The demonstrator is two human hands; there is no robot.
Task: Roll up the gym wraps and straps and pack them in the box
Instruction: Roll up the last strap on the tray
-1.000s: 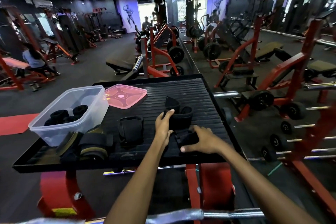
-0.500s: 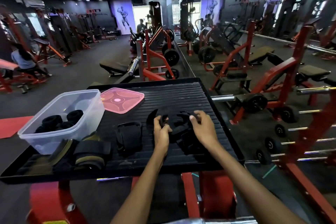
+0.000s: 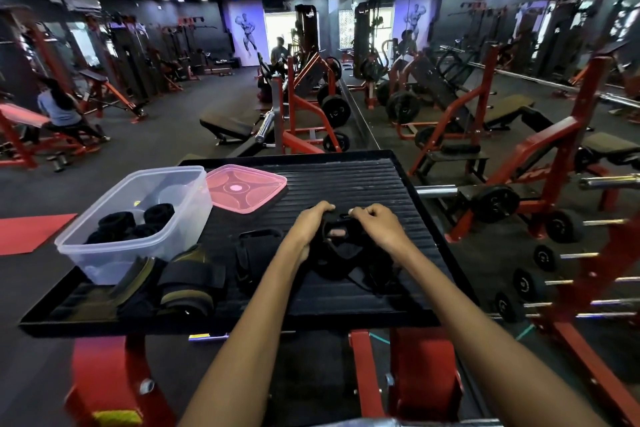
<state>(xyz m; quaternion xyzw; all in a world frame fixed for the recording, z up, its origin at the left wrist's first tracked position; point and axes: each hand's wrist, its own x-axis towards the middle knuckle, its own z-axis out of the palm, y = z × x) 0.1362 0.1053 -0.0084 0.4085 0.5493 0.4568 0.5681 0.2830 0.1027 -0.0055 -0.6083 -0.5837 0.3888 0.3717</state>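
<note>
Left hand (image 3: 310, 226) and right hand (image 3: 379, 226), each grip curled tight on one black wrap (image 3: 341, 253) at mid bench (image 3: 363, 180), three more wraps (image 3: 188, 282) lying left, clear box (image 3: 138, 218) holding about four rolls (image 3: 128, 224), one pink lid (image 3: 246, 188) beside it.

One clear box (image 3: 138, 218), one pink lid (image 3: 246, 188), two hands.

Black strap (image 3: 341, 253) bunched mid-platform; rolled black wraps (image 3: 138, 222) inside clear box (image 3: 104, 260) — far left.
</note>
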